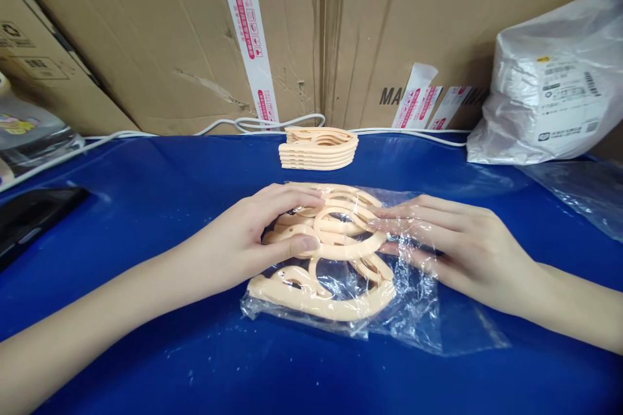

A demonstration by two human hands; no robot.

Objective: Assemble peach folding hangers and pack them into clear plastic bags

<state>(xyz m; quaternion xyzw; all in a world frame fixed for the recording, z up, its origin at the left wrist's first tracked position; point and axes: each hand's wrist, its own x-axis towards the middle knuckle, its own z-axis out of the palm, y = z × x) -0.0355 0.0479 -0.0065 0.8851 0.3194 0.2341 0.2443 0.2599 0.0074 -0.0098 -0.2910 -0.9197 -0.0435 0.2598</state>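
Observation:
Beige plastic folding hangers [350, 249] lie in a loose heap in a clear plastic bag [418, 311] on the blue table, in the middle of the head view. My left hand [263, 227] is closed round their left side, thumb on top and fingers over the far edge. At the right end, my right hand [452, 240] has its fingertips on the same hangers, with clear film over part of the fingers. Whether those fingers are inside the bag or under a fold, I cannot tell. Behind the bag stands a neat stack of folded beige hangers [318, 150].
Large cardboard boxes [195, 45] wall off the back of the blue table [195, 350]. A white cable [209, 126] runs along their base. At right sits a white wrapped parcel [545, 91] beside a clear plastic sheet [584, 191]. A black phone-like object [34, 217] lies at left.

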